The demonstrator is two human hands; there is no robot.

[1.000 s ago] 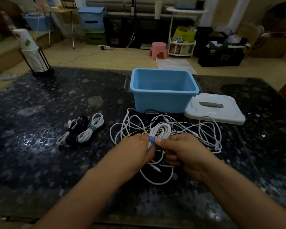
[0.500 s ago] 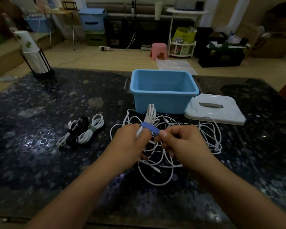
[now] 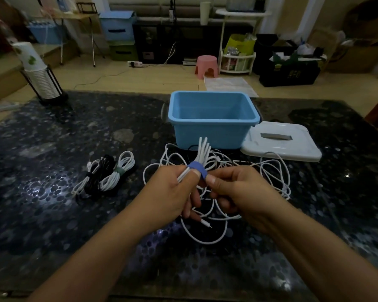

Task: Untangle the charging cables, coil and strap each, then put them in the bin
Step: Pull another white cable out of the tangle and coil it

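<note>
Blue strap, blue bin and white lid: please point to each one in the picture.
blue strap (image 3: 197, 168), head view, on the band wrapped around the white coil.
blue bin (image 3: 212, 132), head view, on its front wall.
white lid (image 3: 279, 147), head view, on its flat top.

A dark speckled table (image 3: 52, 149) stands on a tan floor (image 3: 140, 79). Beyond it a pink stool (image 3: 206, 66) sits beside a white rack (image 3: 237, 62); blue and green crates (image 3: 118, 35) line the dim back wall.
</note>
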